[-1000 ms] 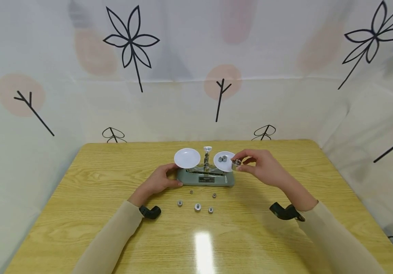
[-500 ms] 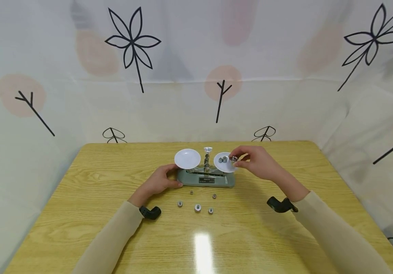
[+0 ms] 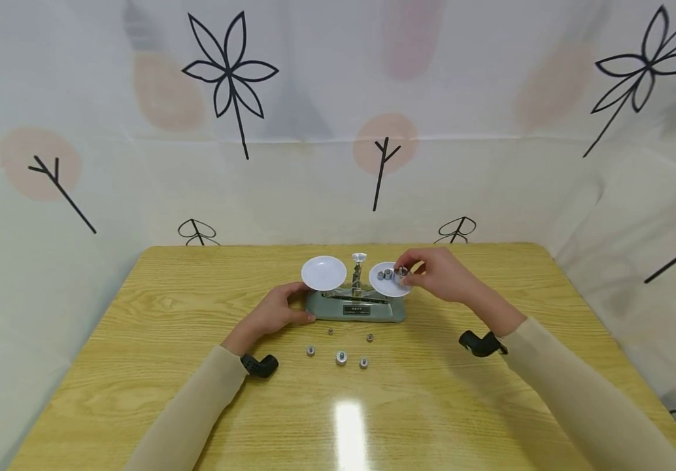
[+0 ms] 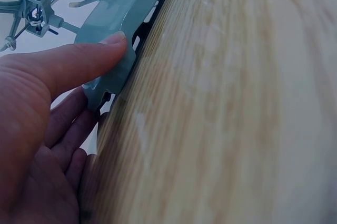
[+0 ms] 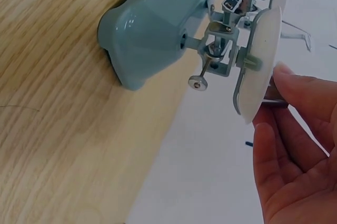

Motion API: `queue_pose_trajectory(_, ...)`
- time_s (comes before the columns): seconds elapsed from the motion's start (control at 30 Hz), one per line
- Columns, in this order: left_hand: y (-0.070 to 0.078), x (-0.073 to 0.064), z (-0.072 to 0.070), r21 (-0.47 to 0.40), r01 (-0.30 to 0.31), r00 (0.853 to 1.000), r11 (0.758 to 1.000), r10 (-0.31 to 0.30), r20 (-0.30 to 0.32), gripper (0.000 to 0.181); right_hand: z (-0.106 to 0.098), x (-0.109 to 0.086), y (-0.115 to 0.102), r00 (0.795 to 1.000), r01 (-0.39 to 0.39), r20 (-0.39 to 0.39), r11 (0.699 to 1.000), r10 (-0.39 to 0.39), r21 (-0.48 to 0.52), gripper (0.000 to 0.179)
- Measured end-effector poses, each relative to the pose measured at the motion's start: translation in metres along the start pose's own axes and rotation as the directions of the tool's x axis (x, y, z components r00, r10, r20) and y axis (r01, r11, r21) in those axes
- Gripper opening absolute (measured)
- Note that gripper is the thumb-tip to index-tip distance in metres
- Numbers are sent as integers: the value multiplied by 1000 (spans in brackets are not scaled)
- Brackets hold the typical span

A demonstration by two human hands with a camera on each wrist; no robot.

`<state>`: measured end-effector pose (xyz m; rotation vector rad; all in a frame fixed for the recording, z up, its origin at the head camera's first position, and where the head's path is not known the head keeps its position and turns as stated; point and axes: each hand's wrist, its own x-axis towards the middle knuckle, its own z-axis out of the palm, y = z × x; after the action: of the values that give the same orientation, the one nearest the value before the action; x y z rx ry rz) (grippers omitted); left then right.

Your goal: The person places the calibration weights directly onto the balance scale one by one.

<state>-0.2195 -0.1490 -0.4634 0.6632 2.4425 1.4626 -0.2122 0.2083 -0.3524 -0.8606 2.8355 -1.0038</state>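
A grey-green balance scale stands on the table with two white pans. My left hand grips the left end of its base; in the left wrist view the thumb lies on the casing and the other fingers are behind it. Over the right pan, my right hand pinches a metal weight between thumb and fingers. Whether that weight bears on the pan cannot be told, as the pan's rim hides part of it. Two smaller weights stand beside it on this pan. The left pan holds nothing.
Several loose weights lie on the wooden table in front of the scale, the largest one near the middle. A patterned cloth hangs behind the table and along its sides. Black wrist cameras sit on both forearms.
My right hand has moved left and brought the pinched weight from the right pan's outer edge in over the pan, close to the two weights there. The left hand has stayed put.
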Motion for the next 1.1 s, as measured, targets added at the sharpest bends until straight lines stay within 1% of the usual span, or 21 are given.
queue_pose_trajectory(0.13, 0, 0, -1, -10, -4, 1000, 1000, 4, 4, 66, -1, 3, 1, 1000, -11, 10, 1000, 11, -1, 19)
queue_pose_trajectory(0.27, 1, 1, -1, -10, -2, 1000, 1000, 2, 2, 65, -3, 6, 0, 999, -47, 27, 999, 47, -4, 18)
queue_pose_trajectory(0.43, 3, 1, -2, -7, 7, 1000, 1000, -7, 6, 66, -3, 9, 0, 997, -71, 40, 997, 72, -7, 18)
queue_pose_trajectory(0.53, 3, 1, -2, -6, 3, 1000, 1000, -3, 5, 66, -3, 10, 1, 996, -75, 40, 997, 75, -4, 19)
queue_pose_trajectory(0.57, 8, -1, -2, -9, 3, 1000, 1000, -2, 5, 65, -3, 10, 1, 996, -77, 40, 997, 77, -2, 19)
queue_pose_trajectory(0.73, 9, -2, -3, -12, 6, 1000, 1000, -6, 1, 65, -2, 10, 3, 997, -74, 35, 997, 73, 17, 21)
queue_pose_trajectory(0.77, 9, -2, -3, -13, 8, 1000, 1000, -8, 1, 64, -2, 10, 3, 997, -72, 33, 997, 71, 19, 21)
queue_pose_trajectory(0.8, 4, 0, -3, -12, 7, 1000, 1000, -7, 0, 65, -2, 9, 3, 997, -69, 32, 997, 68, 22, 21)
queue_pose_trajectory(0.97, 2, 0, -2, -17, -2, 1000, 1000, 2, -1, 65, -1, 9, 4, 998, -56, 24, 998, 55, 33, 22)
queue_pose_trajectory(1.1, 3, -1, -1, -2, 5, 1000, 1000, -5, -3, 66, 0, 7, 5, 998, -54, 17, 998, 53, 42, 23)
